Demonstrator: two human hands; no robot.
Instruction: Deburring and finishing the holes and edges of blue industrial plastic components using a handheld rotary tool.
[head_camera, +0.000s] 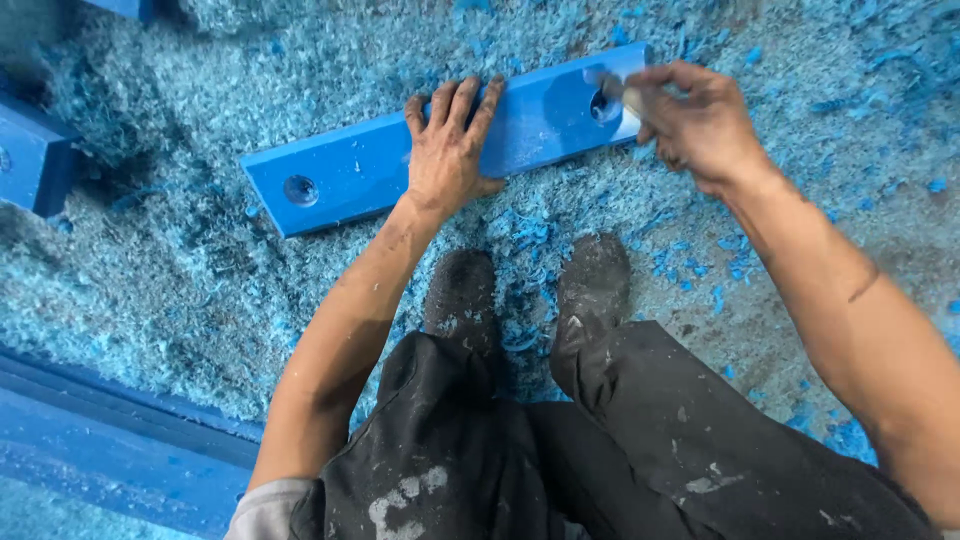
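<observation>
Our left hand (447, 150) flat, fingers spread, pressing mid-length on blue bar (440, 140); no clamp, just palm down. Our right hand (695, 120) pinched shut on small pale tool (630, 98), tip at bar's end hole (603, 106). Second hole (300, 189) well away from both grips. Bar lies on blue shavings (200, 270). Our dusty shoes (525, 290) just below left hand.

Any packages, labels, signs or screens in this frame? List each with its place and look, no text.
None in view: no package, label, sign or screen.
What shows instead is a long blue bar with round holes, lying on blue shavings, with the left hand flat on it and the right hand at its far hole.
</observation>
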